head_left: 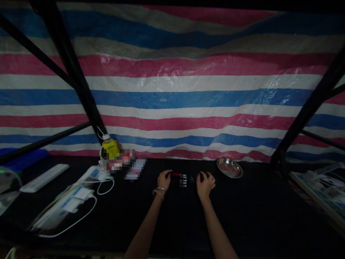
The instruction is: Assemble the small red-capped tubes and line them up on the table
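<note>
Between my hands, several slim, pen-like items with clear or silvery right ends lie in a stacked row on the black table; the top one is a red pen-like item [177, 174]. Dark bodies on the others blend into the tabletop. My left hand [163, 180], with bracelets at its wrist, rests at the left end of the row, thumb and index finger apart. Whether its fingertips touch the red one cannot be made out. To the right of the row lie small dark grey pieces [192, 179], too small to name. Beside them my right hand [206, 184] has its fingers curved and apart, holding nothing visible.
A round metal dish [229, 168] stands right of my right hand. At left are a power strip [67, 201] with white cables, a white bar [45, 178] and a yellow bottle [110, 148]. Black frame posts and a striped sheet [188, 97] bound the table.
</note>
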A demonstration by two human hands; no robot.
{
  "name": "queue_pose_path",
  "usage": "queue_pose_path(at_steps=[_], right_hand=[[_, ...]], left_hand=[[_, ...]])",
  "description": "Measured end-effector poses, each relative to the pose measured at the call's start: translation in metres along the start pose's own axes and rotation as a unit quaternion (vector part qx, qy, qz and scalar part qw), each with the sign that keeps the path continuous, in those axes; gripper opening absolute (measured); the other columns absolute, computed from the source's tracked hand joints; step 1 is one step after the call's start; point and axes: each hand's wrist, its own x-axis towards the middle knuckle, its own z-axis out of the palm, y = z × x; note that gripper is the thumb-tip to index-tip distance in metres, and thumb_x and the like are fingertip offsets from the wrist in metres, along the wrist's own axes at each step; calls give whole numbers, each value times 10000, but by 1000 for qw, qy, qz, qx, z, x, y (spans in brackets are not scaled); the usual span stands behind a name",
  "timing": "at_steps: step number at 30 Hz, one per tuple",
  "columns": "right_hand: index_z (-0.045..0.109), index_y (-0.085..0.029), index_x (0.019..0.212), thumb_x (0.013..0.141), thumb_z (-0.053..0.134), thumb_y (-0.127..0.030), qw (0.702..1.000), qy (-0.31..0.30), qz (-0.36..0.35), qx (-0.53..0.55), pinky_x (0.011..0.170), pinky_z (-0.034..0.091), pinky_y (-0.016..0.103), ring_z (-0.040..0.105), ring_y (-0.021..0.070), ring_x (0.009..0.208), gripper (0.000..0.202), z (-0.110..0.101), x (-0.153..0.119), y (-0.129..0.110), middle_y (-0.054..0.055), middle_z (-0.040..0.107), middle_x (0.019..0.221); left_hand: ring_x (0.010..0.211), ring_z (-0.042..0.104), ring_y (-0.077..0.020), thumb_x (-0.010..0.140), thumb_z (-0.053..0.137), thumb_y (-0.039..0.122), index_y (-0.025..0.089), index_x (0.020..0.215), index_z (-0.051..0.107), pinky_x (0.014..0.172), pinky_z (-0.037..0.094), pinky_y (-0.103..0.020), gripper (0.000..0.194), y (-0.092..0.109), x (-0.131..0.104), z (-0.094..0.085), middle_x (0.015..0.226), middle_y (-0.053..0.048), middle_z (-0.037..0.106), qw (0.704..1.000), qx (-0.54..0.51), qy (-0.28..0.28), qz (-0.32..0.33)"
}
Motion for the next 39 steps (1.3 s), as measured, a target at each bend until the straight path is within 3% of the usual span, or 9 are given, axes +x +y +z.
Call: queue_pose_path(at_steps=[4, 11, 18, 27, 39], right_hand=[[590, -177, 1133, 841, 409, -335, 997, -22, 52, -46, 872, 287, 431, 379, 315, 1155, 379, 3, 2, 5, 174, 481, 1228], [509, -117, 1227, 863, 361, -423, 985, -81, -38, -148, 926, 240, 452, 351, 334, 1207, 498, 11, -2, -6, 217, 450, 1288], [542, -103, 1174, 853, 335, -485, 980, -72, -62, -174, 887, 254, 478, 394, 368, 1158, 540, 15, -3, -22, 233, 493, 1236], [572, -75, 1113, 823, 384, -500, 970, -86, -120, -194, 905, 228, 477, 423, 381, 1119, 548, 15, -5, -26, 246, 507, 1202], [569, -74, 1098, 831, 337, -531, 969, -106, -110, -195, 893, 234, 471, 429, 377, 1107, 577, 13, -4, -27, 242, 538, 1135]], left_hand=[[965, 592, -162, 738, 431, 2, 196, 959, 666, 884, 460, -303, 377, -2, 1, 2, 1001, -26, 674, 1000, 12, 0, -12], [968, 577, -182, 739, 432, -3, 166, 967, 660, 892, 444, -315, 365, -2, 3, 5, 1010, -60, 661, 999, 49, 6, -16], [989, 548, -202, 744, 441, 16, 167, 958, 656, 895, 423, -328, 339, 2, 3, 4, 1028, -70, 641, 997, 81, 1, -11], [993, 528, -204, 763, 489, 91, 203, 958, 660, 882, 409, -319, 283, 7, 0, 2, 1041, -52, 628, 997, 80, -18, -6], [979, 543, -183, 726, 497, 52, 199, 919, 671, 888, 408, -304, 298, 8, -2, -1, 1014, -44, 643, 998, 50, -22, -6]])
